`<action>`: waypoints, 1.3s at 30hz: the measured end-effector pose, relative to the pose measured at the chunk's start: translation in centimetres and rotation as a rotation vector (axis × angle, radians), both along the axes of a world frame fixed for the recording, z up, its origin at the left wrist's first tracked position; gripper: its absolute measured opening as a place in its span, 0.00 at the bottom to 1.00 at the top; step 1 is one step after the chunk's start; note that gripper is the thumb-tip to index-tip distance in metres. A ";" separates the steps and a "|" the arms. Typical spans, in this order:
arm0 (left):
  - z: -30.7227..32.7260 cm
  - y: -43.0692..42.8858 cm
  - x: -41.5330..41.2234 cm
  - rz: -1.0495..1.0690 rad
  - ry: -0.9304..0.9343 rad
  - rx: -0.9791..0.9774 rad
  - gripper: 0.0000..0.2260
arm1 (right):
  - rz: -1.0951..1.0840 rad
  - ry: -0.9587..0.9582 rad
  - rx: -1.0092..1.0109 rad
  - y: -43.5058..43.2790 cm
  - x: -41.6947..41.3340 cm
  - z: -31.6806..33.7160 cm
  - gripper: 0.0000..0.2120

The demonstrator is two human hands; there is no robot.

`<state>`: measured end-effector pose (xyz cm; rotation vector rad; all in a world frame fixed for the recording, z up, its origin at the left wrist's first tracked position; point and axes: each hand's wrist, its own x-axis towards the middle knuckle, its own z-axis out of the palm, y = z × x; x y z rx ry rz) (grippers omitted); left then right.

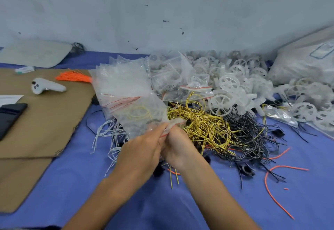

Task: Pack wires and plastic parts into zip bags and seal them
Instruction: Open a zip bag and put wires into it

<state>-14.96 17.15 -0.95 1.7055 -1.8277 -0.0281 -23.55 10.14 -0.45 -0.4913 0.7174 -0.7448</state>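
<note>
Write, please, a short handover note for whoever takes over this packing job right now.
Left hand and right hand both pinch the red-striped mouth of a clear zip bag holding a coiled yellow wire; whether it is sealed is unclear.
Loose yellow wires, black wires and thin white wires lie heaped on the blue cloth; white plastic wheel parts pile up behind.
Done: several filled zip bags lie beside the wheels.
Left: seal this bag, pack the rest.

The left grip (142,150) and right grip (178,144) pinch the zip bag (139,114) mouth above yellow wires (204,123).
</note>
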 end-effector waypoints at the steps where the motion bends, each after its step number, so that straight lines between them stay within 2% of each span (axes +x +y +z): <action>1: 0.4 -0.1 0.2 0.009 0.030 -0.017 0.20 | 0.015 -0.008 0.036 0.1 0.8 0.4 0.10; 3: 1.3 -0.3 0.5 -0.015 0.114 -0.003 0.21 | 0.000 0.085 0.077 0.0 1.8 1.1 0.13; 6: 2.3 -0.9 1.4 0.016 0.160 -0.039 0.19 | 0.092 0.214 -0.026 -0.5 2.9 2.6 0.16; 8: 3.1 -1.9 2.7 0.106 0.198 -0.089 0.15 | 0.156 0.192 -0.097 -0.7 3.8 3.9 0.15; 11: 4.7 -4.0 5.3 0.154 0.366 -0.116 0.13 | 0.099 0.048 -0.245 -0.4 3.6 5.6 0.09; 13: 6.0 -5.6 7.1 0.147 0.463 -0.124 0.13 | 0.083 -0.022 -0.402 0.4 1.6 6.5 0.11; 15: 7.8 -7.3 8.7 0.168 0.581 -0.149 0.11 | 0.108 -0.026 -0.645 1.0 -0.7 6.6 0.12; 16: 9.0 -8.0 9.3 0.193 0.645 -0.172 0.11 | 0.095 0.072 -0.772 1.2 -1.8 6.3 0.12; 18: 11.6 -8.7 10.6 0.250 0.680 -0.243 0.11 | 0.037 0.504 -1.013 1.1 -3.1 5.1 0.09; 20: 13.9 -8.5 11.8 0.230 0.618 -0.334 0.11 | 0.097 0.962 -1.198 0.6 -3.4 2.9 0.08; 21: 14.5 -8.3 12.2 0.200 0.578 -0.370 0.12 | 0.179 1.111 -1.242 0.4 -3.2 1.6 0.07; 24: 14.3 -8.0 12.4 0.175 0.448 -0.383 0.14 | 0.373 1.358 -1.245 0.4 -1.9 -1.8 0.10; 27: 11.8 -8.1 11.5 0.170 0.361 -0.309 0.13 | 0.360 1.495 -1.329 0.6 -0.8 -3.3 0.12; 30: 9.3 -8.0 10.9 0.167 0.333 -0.239 0.13 | 0.413 1.543 -1.388 0.7 -0.5 -3.3 0.07; 33: 8.5 -8.2 10.8 0.130 0.375 -0.230 0.13 | 0.470 1.541 -1.375 0.7 -0.6 -3.2 0.09; 35: 8.7 -8.3 10.8 0.112 0.394 -0.234 0.13 | 0.430 1.443 -1.272 0.4 -1.1 -2.6 0.10; 39: 9.0 -8.5 10.9 0.105 0.394 -0.228 0.14 | 0.210 1.093 -0.980 -1.0 -2.9 -0.5 0.06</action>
